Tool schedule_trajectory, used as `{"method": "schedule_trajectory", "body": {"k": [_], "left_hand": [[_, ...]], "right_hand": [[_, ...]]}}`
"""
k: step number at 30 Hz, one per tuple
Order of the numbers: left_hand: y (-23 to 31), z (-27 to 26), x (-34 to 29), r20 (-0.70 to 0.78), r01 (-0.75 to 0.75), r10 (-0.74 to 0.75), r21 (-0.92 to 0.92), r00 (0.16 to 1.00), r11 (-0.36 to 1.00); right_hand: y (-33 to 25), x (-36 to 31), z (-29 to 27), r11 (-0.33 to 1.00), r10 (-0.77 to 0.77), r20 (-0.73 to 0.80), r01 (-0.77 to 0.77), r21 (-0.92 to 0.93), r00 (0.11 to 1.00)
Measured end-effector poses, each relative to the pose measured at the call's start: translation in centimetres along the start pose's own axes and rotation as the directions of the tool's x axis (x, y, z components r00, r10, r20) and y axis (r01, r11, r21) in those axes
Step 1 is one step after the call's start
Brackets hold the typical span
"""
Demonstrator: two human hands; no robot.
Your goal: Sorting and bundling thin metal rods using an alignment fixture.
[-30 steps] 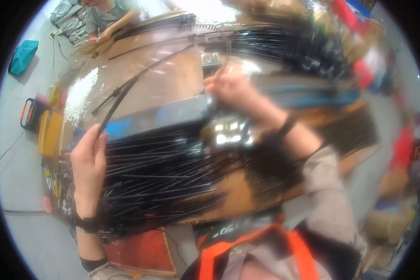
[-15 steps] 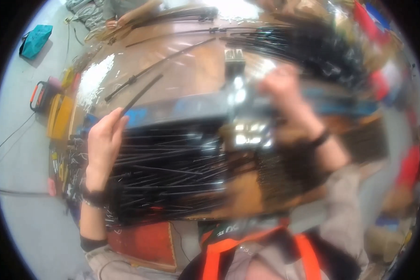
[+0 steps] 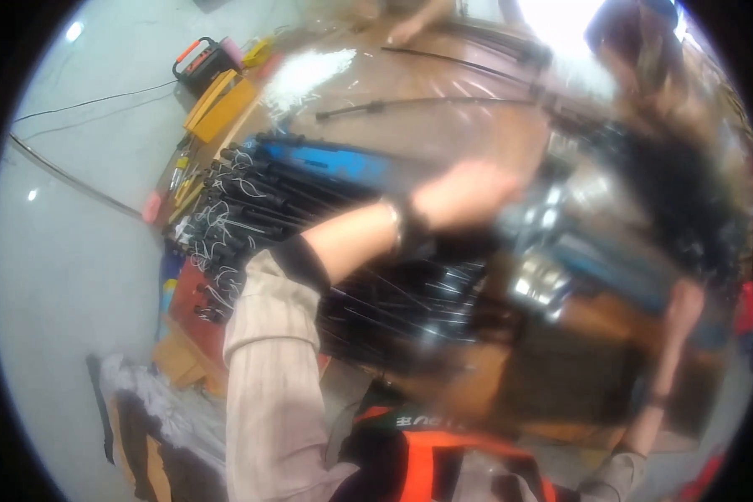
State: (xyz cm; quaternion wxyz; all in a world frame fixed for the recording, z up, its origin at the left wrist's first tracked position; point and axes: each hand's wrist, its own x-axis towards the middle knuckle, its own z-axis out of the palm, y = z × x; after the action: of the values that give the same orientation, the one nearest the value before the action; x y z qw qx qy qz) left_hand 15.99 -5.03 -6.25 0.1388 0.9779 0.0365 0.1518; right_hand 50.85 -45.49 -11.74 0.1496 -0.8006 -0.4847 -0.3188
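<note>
Left hand [image 3: 468, 194] first: it is out in front of me over the table [image 3: 510, 134], the arm slanting up from the lower edge with its light sleeve [image 3: 274, 326] rolled up and a black wristband [image 3: 406, 224] on the wrist. The fingers point to my right, but they are so blurred that I cannot tell how far open they are or whether they hold anything. My right hand [image 3: 684, 308] is well apart from it, far off to my right, the forearm rising steeply and the fingers upward. It is small and blurred too, so I cannot tell whether it is open or closed, or on what.

A heap of black rods [image 3: 443, 293] lies below my left hand and forearm, and the forearm crosses above it. White strings [image 3: 217, 222] lie at the heap's left end. Just beyond the heap is a blue strip [image 3: 326, 163], and farther off one thin rod [image 3: 372, 107] lies alone on the table. A shiny piece [image 3: 537, 280] sits between my two hands, nearer the left.
</note>
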Motion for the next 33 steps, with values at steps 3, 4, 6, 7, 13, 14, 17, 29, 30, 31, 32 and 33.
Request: {"method": "schedule_trajectory", "body": {"k": [3, 4, 6, 7, 13, 14, 17, 29, 30, 31, 32, 33], "left_hand": [[0.3, 1.2, 0.1, 0.005, 0.023, -0.023, -0.006, 1.000, 1.000], [0.4, 1.4, 0.2, 0.008, 0.022, -0.022, -0.020, 1.000, 1.000], [0.1, 1.5, -0.3, -0.026, -0.013, 0.012, -0.029, 1.000, 0.999], [-0.3, 1.5, -0.7, -0.057, -0.047, 0.045, -0.038, 0.997, 0.998], [0.2, 1.6, 0.2, 0.003, -0.073, 0.073, -0.005, 0.997, 0.997], [0.0, 1.7, 0.0, -0.007, -0.018, 0.018, 0.079, 1.000, 0.997], [0.5, 2.1, 0.1, -0.087, 0.063, -0.057, 0.072, 0.995, 0.995], [1.4, 1.6, 1.3, 0.071, 0.160, -0.169, 0.119, 0.983, 0.980], [1.3, 1.8, 1.2, 0.083, 0.144, -0.152, 0.100, 0.985, 0.985], [1.1, 1.8, 1.1, 0.055, 0.127, -0.132, 0.094, 0.990, 0.987], [1.1, 1.8, 1.0, 0.027, 0.110, -0.112, 0.086, 0.993, 0.990], [1.3, 1.7, 0.9, 0.034, 0.082, -0.084, 0.061, 0.996, 0.995]], "right_hand": [[-0.1, -0.5, 0.8, 0.999, 0.024, -0.018, -0.024, 0.034, 1.000], [-0.2, -0.7, 0.7, 0.999, 0.039, -0.017, -0.039, 0.038, 0.999], [-0.2, -0.7, 0.6, 0.998, 0.054, -0.018, -0.054, 0.036, 0.998], [-0.2, -0.7, 0.5, 0.997, 0.067, 0.012, -0.068, 0.043, 0.998], [-5.9, -0.4, -1.3, 0.995, -0.010, -0.017, 0.012, 0.098, 1.000], [-9.5, 0.6, -1.4, 0.996, -0.022, -0.061, 0.027, 0.085, 0.998], [-14.9, 1.1, -4.2, 0.974, -0.159, -0.096, 0.172, 0.146, 0.983], [-19.5, -1.8, -3.6, 0.915, 0.001, 0.066, -0.028, 0.402, 0.998], [-19.8, -1.8, -3.1, 0.905, 0.012, 0.079, -0.044, 0.422, 0.997], [-20.0, -1.6, -2.8, 0.898, 0.024, 0.089, -0.061, 0.437, 0.996], [-20.5, -1.2, -1.9, 0.869, 0.024, 0.100, -0.070, 0.490, 0.995], [-21.0, -1.0, -1.4, 0.840, 0.028, 0.109, -0.083, 0.537, 0.994]]}}
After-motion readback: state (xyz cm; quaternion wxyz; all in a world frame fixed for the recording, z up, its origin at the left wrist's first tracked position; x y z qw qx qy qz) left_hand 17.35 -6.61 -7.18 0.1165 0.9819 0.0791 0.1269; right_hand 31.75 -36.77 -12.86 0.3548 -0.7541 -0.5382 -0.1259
